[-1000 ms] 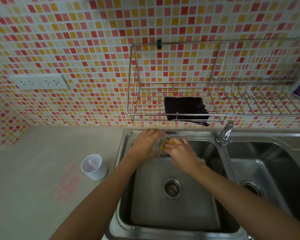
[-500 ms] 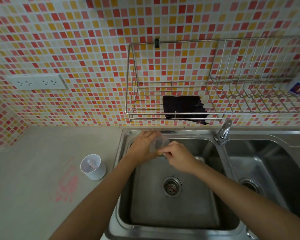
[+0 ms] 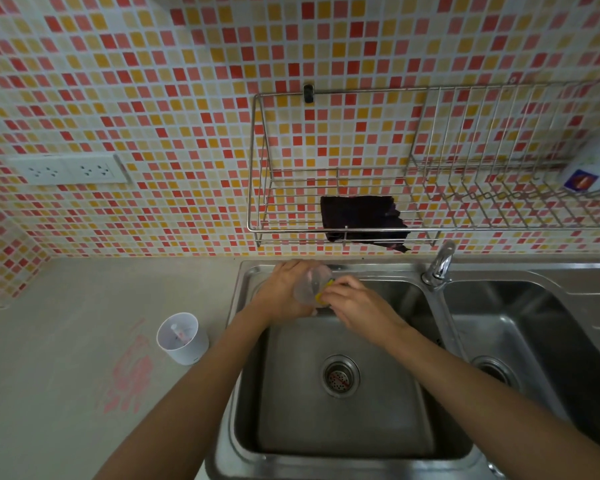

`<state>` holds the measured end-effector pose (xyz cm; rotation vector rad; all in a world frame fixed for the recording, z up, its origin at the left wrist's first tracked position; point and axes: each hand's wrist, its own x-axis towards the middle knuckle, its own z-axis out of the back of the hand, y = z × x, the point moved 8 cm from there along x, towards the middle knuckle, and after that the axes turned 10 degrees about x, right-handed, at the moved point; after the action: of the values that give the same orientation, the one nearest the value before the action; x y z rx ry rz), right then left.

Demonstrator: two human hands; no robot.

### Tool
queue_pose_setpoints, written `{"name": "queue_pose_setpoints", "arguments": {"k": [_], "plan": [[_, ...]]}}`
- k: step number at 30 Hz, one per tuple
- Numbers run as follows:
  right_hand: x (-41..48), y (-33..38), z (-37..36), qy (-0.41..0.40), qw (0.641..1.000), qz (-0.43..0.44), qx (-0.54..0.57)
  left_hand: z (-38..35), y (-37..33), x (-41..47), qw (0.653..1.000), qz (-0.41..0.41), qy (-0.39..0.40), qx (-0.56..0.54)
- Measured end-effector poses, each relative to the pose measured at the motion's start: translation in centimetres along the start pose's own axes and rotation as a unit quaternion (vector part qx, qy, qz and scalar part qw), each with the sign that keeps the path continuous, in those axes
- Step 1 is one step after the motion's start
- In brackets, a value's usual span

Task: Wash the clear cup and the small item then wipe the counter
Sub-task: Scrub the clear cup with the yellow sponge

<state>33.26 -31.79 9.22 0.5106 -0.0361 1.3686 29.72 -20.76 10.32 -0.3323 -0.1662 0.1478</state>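
The clear cup (image 3: 310, 285) was held over the back of the left basin (image 3: 343, 431) of a steel double sink, tipped onto its side with its mouth turned to the right. It was gripped by the left hand (image 3: 286, 292), whose fingers were curled round its body from the left. A yellow sponge (image 3: 323, 293) was pinched in the right hand (image 3: 357, 306) and pressed against the cup's mouth. How far it reached inside could not be told, since most of it was hidden by the fingers. The two hands were brought close together round the cup, just below the sink's rear rim.

A white cup (image 3: 184, 337) was seen upright on the bench (image 3: 66, 341), just left of the sink, and the small item (image 3: 179, 332) was lying inside it. What the item was could not be made out. A pink smear (image 3: 132, 375) was spread on the bench in front of the white cup.

A drain strainer (image 3: 340, 375) was set in the floor of the left basin. The tap (image 3: 440, 268) was mounted between the two basins, with the right basin (image 3: 534, 323) beside it. A wire rack (image 3: 326, 233) was fixed to the tiled wall above the sink, with a dark cloth (image 3: 361, 220) draped in it. A white bottle (image 3: 589, 168) was stood at the rack's far right, and a double socket (image 3: 70, 169) was fitted in the wall to the left.
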Motion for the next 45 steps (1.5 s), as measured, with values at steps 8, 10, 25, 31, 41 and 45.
{"name": "queue_pose_setpoints", "arguments": {"k": [8, 10, 25, 31, 41, 45], "plan": [[0.8, 1.1, 1.7, -0.017, 0.998, 0.011, 0.058, 0.4, 0.7, -0.6, 0.996, 0.049, -0.056, -0.051], [0.9, 0.9, 2.1, -0.009, 0.996, -0.02, 0.091, 0.6, 0.7, -0.6, 0.995, 0.047, -0.08, -0.045], [0.6, 0.5, -0.2, 0.007, 0.989, -0.118, 0.087, 0.7, -0.3, -0.3, 0.997, -0.018, -0.06, 0.042], [0.7, 0.7, 0.4, 0.017, 0.992, -0.053, -0.111, 0.6, -0.7, -0.4, 0.998, -0.028, -0.05, 0.033], [0.3, 0.7, 0.8, 0.012, 0.997, -0.048, 0.06, 0.0, 0.1, -0.7, 0.999, 0.001, -0.009, 0.04], [0.0, 0.7, 2.2, -0.016, 0.998, 0.002, -0.054, 0.7, -0.2, -0.3, 1.0, -0.003, -0.005, 0.029]]}}
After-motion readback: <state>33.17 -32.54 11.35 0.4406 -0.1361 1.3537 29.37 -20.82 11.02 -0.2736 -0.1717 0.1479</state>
